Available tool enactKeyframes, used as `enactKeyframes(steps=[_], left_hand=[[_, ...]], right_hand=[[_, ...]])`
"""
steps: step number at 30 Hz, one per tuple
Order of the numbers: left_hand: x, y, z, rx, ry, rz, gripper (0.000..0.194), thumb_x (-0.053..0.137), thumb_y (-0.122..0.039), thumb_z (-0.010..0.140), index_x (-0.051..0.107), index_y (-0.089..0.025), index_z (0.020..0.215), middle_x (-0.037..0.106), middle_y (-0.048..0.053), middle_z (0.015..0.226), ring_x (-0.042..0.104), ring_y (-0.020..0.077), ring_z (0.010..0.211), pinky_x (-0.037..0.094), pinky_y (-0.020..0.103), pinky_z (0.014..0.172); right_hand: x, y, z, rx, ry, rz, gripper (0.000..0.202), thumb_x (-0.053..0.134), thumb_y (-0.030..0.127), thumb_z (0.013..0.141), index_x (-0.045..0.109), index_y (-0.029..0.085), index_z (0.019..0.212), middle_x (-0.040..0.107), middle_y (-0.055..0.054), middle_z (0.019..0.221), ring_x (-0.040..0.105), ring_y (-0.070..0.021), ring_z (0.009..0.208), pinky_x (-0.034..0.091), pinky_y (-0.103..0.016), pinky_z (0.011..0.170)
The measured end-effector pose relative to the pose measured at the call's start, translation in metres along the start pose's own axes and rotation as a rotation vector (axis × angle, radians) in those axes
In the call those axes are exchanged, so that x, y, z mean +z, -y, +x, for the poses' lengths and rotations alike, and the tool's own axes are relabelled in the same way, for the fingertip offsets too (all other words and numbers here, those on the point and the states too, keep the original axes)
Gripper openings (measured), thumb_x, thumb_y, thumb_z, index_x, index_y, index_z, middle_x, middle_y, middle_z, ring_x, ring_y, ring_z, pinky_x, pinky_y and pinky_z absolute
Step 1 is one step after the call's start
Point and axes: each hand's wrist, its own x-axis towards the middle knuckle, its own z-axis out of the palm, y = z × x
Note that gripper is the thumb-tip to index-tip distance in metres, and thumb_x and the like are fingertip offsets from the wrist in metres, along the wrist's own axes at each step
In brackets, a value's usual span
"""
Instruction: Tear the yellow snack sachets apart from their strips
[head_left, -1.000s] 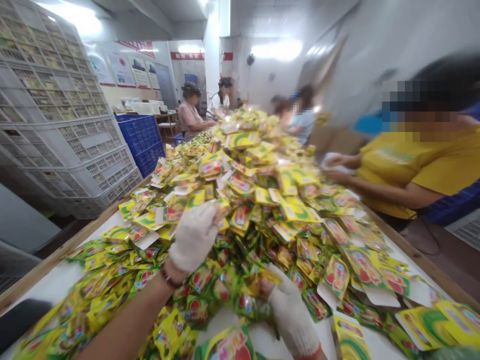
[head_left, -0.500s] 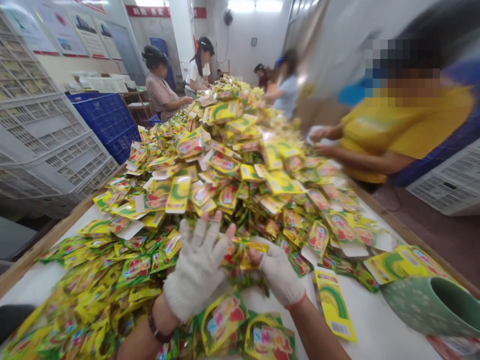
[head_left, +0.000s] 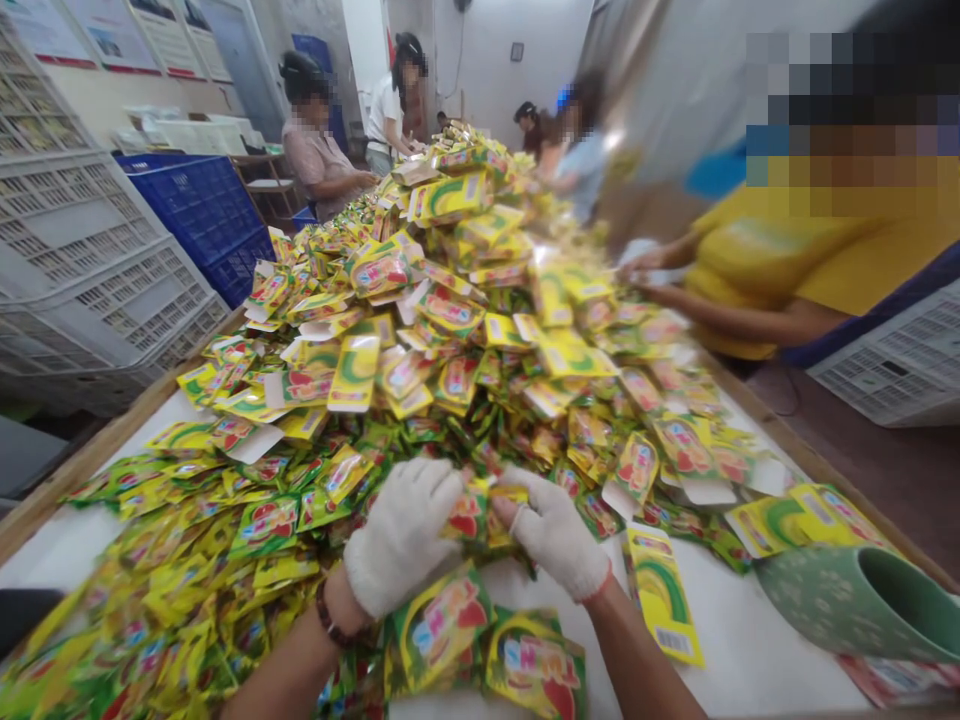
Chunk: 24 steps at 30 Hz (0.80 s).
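Observation:
Both my hands wear white knit gloves with bare fingertips showing. My left hand has its fingers curled against small yellow-green packets at the front of the heap. From the other side, my right hand pinches the same packets between thumb and fingers. Some fingertips are hidden behind them. Just below lie two flat stacks of larger-looking packets, a left stack and a right stack, with fruit pictures on top. Loose packets cover the table left of my wrist.
A tall heap of yellow cartons and packets runs down the table. At right are a flat carton and a green flowered container on its side. Crates stand left. A person in yellow works at right; several others work farther back.
My left hand has gone from spread fingers to curled ones, closing on the packets. The right hand keeps its pinch. The view has tipped slightly downward.

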Motion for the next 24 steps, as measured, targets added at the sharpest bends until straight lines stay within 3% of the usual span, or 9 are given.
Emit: enactKeyframes(steps=[3,9,14,17,20,22,24], left_hand=[[0.0,-0.003,0.003,0.021,-0.006,0.005,0.059,0.073,-0.029,0.066,0.054,-0.016,0.12,0.062,0.011,0.113,0.055,0.03,0.102,0.045,0.046,0.088],[-0.003,0.004,0.007,0.053,0.013,-0.125,0.053,0.071,-0.031,0.067,0.055,-0.019,0.117,0.062,0.008,0.111,0.054,0.0274,0.102,0.045,0.043,0.091],[0.006,0.009,-0.001,-0.12,-0.046,-0.082,0.044,0.069,-0.023,0.064,0.055,-0.015,0.105,0.062,0.011,0.101,0.056,0.0282,0.096,0.048,0.043,0.087],[0.011,0.009,-0.005,-0.162,-0.12,-0.057,0.045,0.068,-0.023,0.063,0.054,-0.015,0.106,0.062,0.011,0.101,0.057,0.0286,0.096,0.049,0.044,0.088],[0.011,0.011,-0.006,-0.227,-0.155,-0.068,0.047,0.067,-0.021,0.063,0.053,-0.016,0.107,0.062,0.01,0.103,0.057,0.0284,0.098,0.048,0.044,0.091],[0.009,0.014,-0.005,-0.31,-0.183,-0.083,0.048,0.066,-0.02,0.062,0.052,-0.016,0.108,0.061,0.01,0.102,0.057,0.0282,0.098,0.048,0.043,0.09],[0.007,0.017,-0.004,-0.357,-0.196,-0.094,0.048,0.066,-0.019,0.062,0.052,-0.017,0.108,0.061,0.009,0.1,0.057,0.0277,0.096,0.049,0.042,0.087]], right_hand=[[0.002,0.004,0.001,0.012,-0.074,-0.041,0.017,0.054,0.032,0.083,0.062,0.018,0.077,0.062,-0.001,0.073,0.055,-0.0161,0.071,0.044,-0.025,0.064],[-0.011,0.004,0.0,0.126,-0.057,0.241,0.027,0.063,0.041,0.077,0.053,0.018,0.068,0.049,0.003,0.061,0.044,-0.0107,0.057,0.037,-0.021,0.05],[-0.015,0.008,-0.005,0.154,-0.251,0.438,0.036,0.061,0.053,0.079,0.047,0.02,0.073,0.041,0.007,0.054,0.035,-0.0073,0.044,0.028,-0.018,0.038],[-0.009,0.011,-0.008,0.105,-0.125,0.378,0.038,0.06,0.056,0.08,0.054,0.019,0.085,0.051,0.004,0.06,0.044,-0.0096,0.048,0.036,-0.02,0.042],[-0.003,0.011,-0.009,0.022,0.047,0.23,0.037,0.061,0.053,0.081,0.061,0.017,0.089,0.062,-0.003,0.076,0.057,-0.0154,0.067,0.047,-0.025,0.058],[-0.001,0.01,-0.01,0.008,0.06,0.171,0.036,0.06,0.052,0.082,0.061,0.017,0.086,0.063,-0.004,0.079,0.058,-0.0176,0.073,0.048,-0.027,0.063],[-0.001,0.008,-0.009,0.048,0.033,0.151,0.037,0.057,0.054,0.083,0.058,0.017,0.083,0.06,-0.002,0.071,0.056,-0.0158,0.066,0.046,-0.025,0.057]])
